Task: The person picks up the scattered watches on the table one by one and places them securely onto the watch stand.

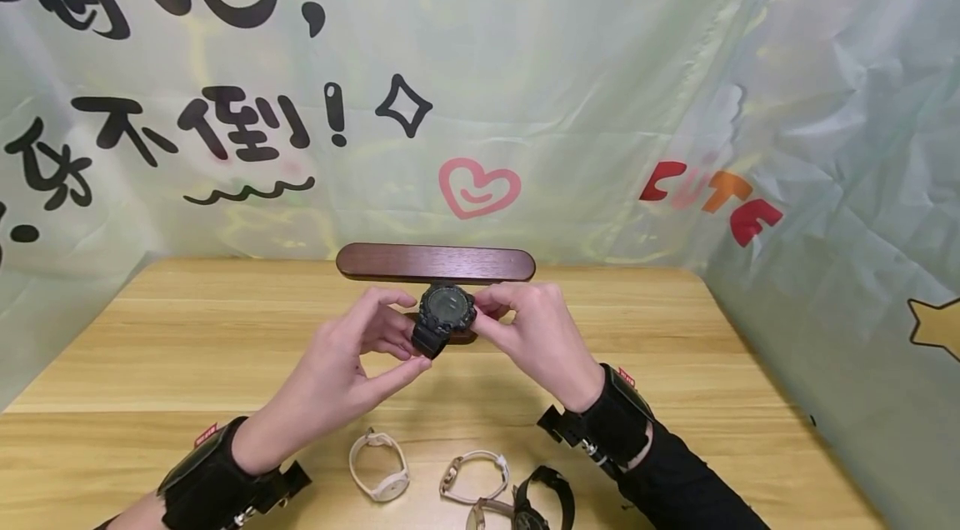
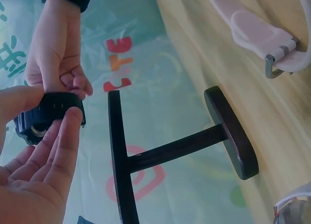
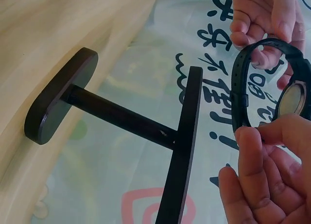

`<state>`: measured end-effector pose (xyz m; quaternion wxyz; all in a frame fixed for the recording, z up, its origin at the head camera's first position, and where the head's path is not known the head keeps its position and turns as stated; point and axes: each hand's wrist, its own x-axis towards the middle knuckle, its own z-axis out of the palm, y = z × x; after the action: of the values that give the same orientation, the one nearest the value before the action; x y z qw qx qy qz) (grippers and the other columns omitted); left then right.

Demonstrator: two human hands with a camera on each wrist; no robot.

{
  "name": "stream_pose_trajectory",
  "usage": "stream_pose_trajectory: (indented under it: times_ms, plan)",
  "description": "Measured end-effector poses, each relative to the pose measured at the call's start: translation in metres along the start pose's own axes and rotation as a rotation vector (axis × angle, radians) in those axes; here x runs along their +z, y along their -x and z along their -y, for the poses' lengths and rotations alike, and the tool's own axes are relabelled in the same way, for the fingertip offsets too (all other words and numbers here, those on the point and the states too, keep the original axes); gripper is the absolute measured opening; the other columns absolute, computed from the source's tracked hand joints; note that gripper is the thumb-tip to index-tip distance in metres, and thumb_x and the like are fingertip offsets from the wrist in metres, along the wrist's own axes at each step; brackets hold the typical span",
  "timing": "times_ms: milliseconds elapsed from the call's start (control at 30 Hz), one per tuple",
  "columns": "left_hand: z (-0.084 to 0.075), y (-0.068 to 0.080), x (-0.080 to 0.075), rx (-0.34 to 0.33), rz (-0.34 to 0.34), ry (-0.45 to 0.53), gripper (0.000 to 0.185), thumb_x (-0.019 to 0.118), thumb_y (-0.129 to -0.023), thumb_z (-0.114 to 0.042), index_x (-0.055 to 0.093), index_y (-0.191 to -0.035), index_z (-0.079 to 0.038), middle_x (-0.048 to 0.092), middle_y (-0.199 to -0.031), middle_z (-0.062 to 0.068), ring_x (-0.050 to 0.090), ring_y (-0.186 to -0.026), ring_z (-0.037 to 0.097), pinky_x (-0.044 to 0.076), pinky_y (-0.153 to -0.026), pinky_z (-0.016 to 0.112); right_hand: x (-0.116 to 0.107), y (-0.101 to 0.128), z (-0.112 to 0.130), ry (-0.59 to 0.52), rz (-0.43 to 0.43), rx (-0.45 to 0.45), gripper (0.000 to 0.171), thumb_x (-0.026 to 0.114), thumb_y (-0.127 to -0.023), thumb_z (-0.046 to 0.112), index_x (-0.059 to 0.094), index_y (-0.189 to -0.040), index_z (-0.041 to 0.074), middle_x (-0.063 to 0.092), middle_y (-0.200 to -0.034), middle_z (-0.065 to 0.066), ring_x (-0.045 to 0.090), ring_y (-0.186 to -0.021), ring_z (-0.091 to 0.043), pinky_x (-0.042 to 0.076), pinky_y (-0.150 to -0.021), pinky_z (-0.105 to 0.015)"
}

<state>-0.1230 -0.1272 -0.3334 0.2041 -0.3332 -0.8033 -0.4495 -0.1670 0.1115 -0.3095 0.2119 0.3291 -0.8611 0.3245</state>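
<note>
Both hands hold a black wristwatch with a round dial, its strap closed in a loop, in front of the bar of a dark wooden T-shaped stand. My left hand has its thumb at the strap's lower end and its fingers along the left side. In the left wrist view the strap lies between that hand's thumb and fingers. My right hand pinches the watch at its right edge. The right wrist view shows the open strap loop with the right thumb and forefinger at its lower side.
Nearer on the wooden table lie a white watch, a thin white-strapped watch, a light-strapped watch and another black watch. The stand's oval base rests on the table. A printed cloth hangs behind.
</note>
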Motion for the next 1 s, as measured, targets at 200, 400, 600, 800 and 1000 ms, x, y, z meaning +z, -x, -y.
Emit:
stream_pose_trajectory:
  times_ms: [200,400,600,800,1000]
  plan:
    - [0.0007,0.0004,0.0015,0.002,0.007,0.014,0.058,0.082,-0.083,-0.011,0.051,-0.132,-0.018,0.072,-0.097,-0.005,0.070,-0.079,0.004,0.061,-0.072,0.021,0.0005,-0.0002,-0.0022,0.005,-0.010,-0.033,0.010,0.075,-0.091,0.028,0.080,-0.093,0.019,0.077,-0.084,0.007,0.071,-0.076,-0.001,0.058,-0.062,-0.022]
    - [0.0008,0.0004,0.0021,-0.035,0.018,0.036,0.044,0.081,-0.086,-0.016,0.058,-0.123,-0.020,0.072,-0.094,-0.007,0.069,-0.078,0.004,0.061,-0.070,0.022,0.0003,-0.0007,-0.0037,0.012,-0.034,-0.078,0.009,0.076,-0.091,0.021,0.080,-0.097,0.015,0.078,-0.090,0.003,0.073,-0.080,-0.004,0.059,-0.063,-0.023]
    - [0.0006,0.0021,0.0017,-0.148,0.067,0.113,0.014,0.076,-0.090,-0.022,0.067,-0.101,-0.023,0.072,-0.092,-0.010,0.069,-0.077,0.006,0.062,-0.068,0.025,0.0008,-0.0004,-0.0048,0.017,-0.055,-0.102,0.013,0.077,-0.090,0.018,0.079,-0.101,0.012,0.078,-0.092,0.001,0.073,-0.084,-0.006,0.059,-0.065,-0.022]
    - [-0.0002,0.0037,0.0041,-0.256,0.101,0.208,0.009,0.075,-0.091,-0.025,0.067,-0.093,-0.021,0.074,-0.087,-0.003,0.071,-0.076,0.012,0.061,-0.059,0.029,0.0027,-0.0003,-0.0046,0.027,-0.058,-0.093,0.015,0.077,-0.089,0.015,0.079,-0.103,0.011,0.078,-0.093,0.001,0.073,-0.084,-0.005,0.057,-0.065,-0.016]
    - [0.0001,0.0047,0.0068,-0.302,0.124,0.323,0.009,0.075,-0.091,-0.020,0.068,-0.093,-0.016,0.072,-0.087,0.005,0.071,-0.075,0.014,0.062,-0.058,0.035,0.0042,0.0006,-0.0054,0.037,-0.070,-0.104,0.016,0.077,-0.089,0.014,0.079,-0.104,0.013,0.078,-0.091,0.002,0.073,-0.083,-0.005,0.058,-0.066,-0.018]
